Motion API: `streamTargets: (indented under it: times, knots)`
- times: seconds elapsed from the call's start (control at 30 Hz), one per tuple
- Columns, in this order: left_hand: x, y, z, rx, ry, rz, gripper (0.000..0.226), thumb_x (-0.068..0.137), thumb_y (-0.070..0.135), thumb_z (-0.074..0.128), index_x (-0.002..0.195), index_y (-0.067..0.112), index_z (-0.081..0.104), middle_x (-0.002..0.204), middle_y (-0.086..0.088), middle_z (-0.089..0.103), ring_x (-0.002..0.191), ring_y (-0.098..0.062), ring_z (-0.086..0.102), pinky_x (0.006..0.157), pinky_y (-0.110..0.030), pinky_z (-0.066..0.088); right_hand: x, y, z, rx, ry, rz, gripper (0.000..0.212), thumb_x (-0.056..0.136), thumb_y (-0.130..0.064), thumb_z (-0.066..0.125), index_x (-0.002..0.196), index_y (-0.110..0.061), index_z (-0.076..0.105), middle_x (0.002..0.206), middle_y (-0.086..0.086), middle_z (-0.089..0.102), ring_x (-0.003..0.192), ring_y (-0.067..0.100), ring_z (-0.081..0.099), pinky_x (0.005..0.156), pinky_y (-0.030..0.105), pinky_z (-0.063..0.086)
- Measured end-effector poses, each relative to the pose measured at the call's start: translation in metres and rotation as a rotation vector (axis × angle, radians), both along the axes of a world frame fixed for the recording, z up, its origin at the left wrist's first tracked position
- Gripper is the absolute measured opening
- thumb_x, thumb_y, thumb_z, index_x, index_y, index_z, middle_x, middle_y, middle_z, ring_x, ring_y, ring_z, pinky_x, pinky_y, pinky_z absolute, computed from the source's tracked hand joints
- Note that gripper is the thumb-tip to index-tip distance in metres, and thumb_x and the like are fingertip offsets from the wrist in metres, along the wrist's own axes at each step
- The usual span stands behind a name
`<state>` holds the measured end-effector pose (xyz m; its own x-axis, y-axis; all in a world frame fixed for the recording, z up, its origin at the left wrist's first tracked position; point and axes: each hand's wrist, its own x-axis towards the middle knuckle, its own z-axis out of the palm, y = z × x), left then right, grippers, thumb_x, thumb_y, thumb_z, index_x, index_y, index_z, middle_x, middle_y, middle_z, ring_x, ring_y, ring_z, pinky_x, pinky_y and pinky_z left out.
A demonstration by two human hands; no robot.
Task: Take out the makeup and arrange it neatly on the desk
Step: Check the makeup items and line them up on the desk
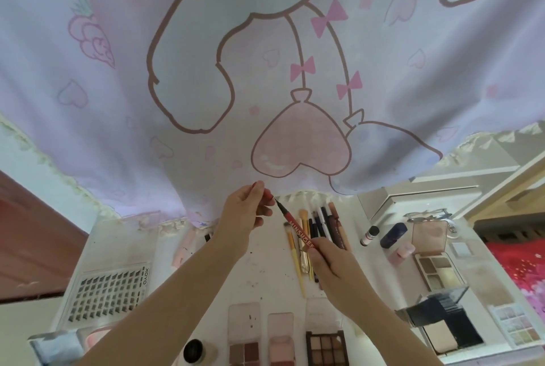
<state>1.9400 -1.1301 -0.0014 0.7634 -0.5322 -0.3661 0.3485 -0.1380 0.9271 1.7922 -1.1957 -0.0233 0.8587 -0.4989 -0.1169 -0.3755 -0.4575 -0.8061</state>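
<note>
Slim red eyeliner pen [298, 230], uncapped, fine black tip: barrel gripped in right hand [333, 265]; left hand [247, 212] pinches red cap [269, 195] just beside tip.

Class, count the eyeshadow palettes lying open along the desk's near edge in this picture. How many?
3, side by side: a reddish-brown palette on the left, a pink palette in the middle, a dark-framed neutral palette on the right. The frame edge crops all three.

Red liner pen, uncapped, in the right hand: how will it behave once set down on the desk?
The red liner pen looks slim, rigid and round-barrelled, so it would probably roll if laid loose. Its exposed fine tip seems delicate and could mark the white desk. Likely very light: the right hand holds it by the fingers alone.
</note>
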Motion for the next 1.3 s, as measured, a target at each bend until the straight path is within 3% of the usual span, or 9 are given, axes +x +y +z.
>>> streamTargets:
  times: [0.3, 0.4, 0.5, 0.57, 0.63, 0.8, 0.93, 1.1, 1.3]
  knots:
    - [0.004, -0.002, -0.027, 0.111, -0.047, -0.097, 0.031, 0.095, 0.019, 0.046, 0.067, 0.012, 0.056, 0.067, -0.001, 0.057, 0.054, -0.008, 0.048, 0.051, -0.018, 0.035, 0.009, -0.004, -0.015, 0.029, 0.107, 0.049, 0.024, 0.098, -0.021, 0.035, 0.076, -0.030, 0.040, 0.059, -0.009, 0.040, 0.046, 0.004, 0.038, 0.052, 0.017, 0.038]
    - [0.008, -0.006, -0.044, 0.150, 0.026, -0.081, 0.029, 0.095, 0.017, 0.048, 0.068, 0.011, 0.059, 0.068, 0.000, 0.054, 0.057, -0.010, 0.044, 0.053, -0.019, 0.034, 0.017, -0.006, -0.030, 0.074, 0.180, 0.050, 0.012, 0.098, -0.022, 0.034, 0.097, -0.021, 0.045, 0.061, -0.007, 0.044, 0.051, 0.007, 0.041, 0.055, 0.023, 0.043]
    - [0.017, -0.013, -0.068, 0.239, 0.068, -0.101, 0.027, 0.094, 0.016, 0.049, 0.070, 0.008, 0.060, 0.069, -0.001, 0.056, 0.055, -0.010, 0.047, 0.047, -0.015, 0.037, 0.032, -0.008, -0.049, 0.040, 0.315, 0.060, 0.022, 0.098, -0.022, 0.034, 0.109, -0.008, 0.047, 0.072, -0.002, 0.050, 0.062, 0.014, 0.048, 0.063, 0.027, 0.047]
    - [0.022, -0.020, -0.085, 0.302, 0.048, -0.131, 0.016, 0.094, 0.015, 0.050, 0.083, 0.005, 0.058, 0.068, -0.001, 0.057, 0.054, -0.010, 0.048, 0.042, -0.012, 0.038, 0.044, -0.012, -0.063, -0.007, 0.419, 0.052, 0.026, 0.097, -0.022, 0.035, 0.107, -0.003, 0.051, 0.081, 0.004, 0.052, 0.071, 0.017, 0.050, 0.068, 0.030, 0.047]
    - [0.027, -0.028, -0.100, 0.348, -0.001, -0.147, 0.005, 0.093, 0.012, 0.051, 0.094, 0.007, 0.053, 0.068, 0.000, 0.059, 0.054, -0.011, 0.050, 0.048, -0.017, 0.040, 0.056, -0.017, -0.077, -0.020, 0.516, 0.039, 0.027, 0.095, -0.023, 0.039, 0.103, -0.003, 0.056, 0.082, 0.003, 0.052, 0.073, 0.017, 0.051, 0.069, 0.028, 0.046]
    - [0.039, -0.046, -0.135, 0.540, -0.193, -0.327, 0.009, 0.090, 0.018, 0.056, 0.097, 0.012, 0.055, 0.083, -0.003, 0.066, 0.056, -0.007, 0.055, 0.059, -0.022, 0.045, 0.077, -0.027, -0.111, 0.068, 0.690, 0.025, 0.017, 0.092, -0.021, 0.043, 0.082, -0.010, 0.052, 0.061, -0.004, 0.047, 0.053, 0.008, 0.045, 0.052, 0.018, 0.039]
    - [0.044, -0.055, -0.155, 0.639, -0.260, -0.421, 0.018, 0.089, 0.018, 0.057, 0.103, 0.007, 0.059, 0.097, -0.009, 0.069, 0.059, -0.009, 0.056, 0.060, -0.022, 0.047, 0.083, -0.029, -0.129, 0.085, 0.758, -0.046, 0.029, 0.092, -0.020, 0.044, 0.064, -0.014, 0.043, 0.060, -0.004, 0.044, 0.051, 0.007, 0.042, 0.048, 0.017, 0.036]
    - [0.044, -0.063, -0.171, 0.711, -0.349, -0.513, 0.023, 0.088, 0.023, 0.057, 0.104, 0.006, 0.061, 0.099, -0.011, 0.069, 0.084, -0.022, 0.062, 0.078, -0.033, 0.049, 0.086, -0.028, -0.135, 0.073, 0.797, -0.057, 0.035, 0.092, -0.015, 0.044, 0.059, -0.017, 0.034, 0.062, -0.003, 0.040, 0.055, 0.012, 0.045, 0.044, 0.017, 0.033]
    - [0.048, -0.058, -0.168, 0.772, -0.489, -0.578, 0.034, 0.092, 0.031, 0.051, 0.117, 0.007, 0.055, 0.114, -0.008, 0.062, 0.106, -0.023, 0.057, 0.083, -0.032, 0.045, 0.087, -0.030, -0.135, 0.066, 0.850, -0.079, 0.038, 0.093, -0.023, 0.045, 0.057, -0.015, 0.036, 0.056, -0.003, 0.040, 0.046, 0.008, 0.038, 0.041, 0.018, 0.030]
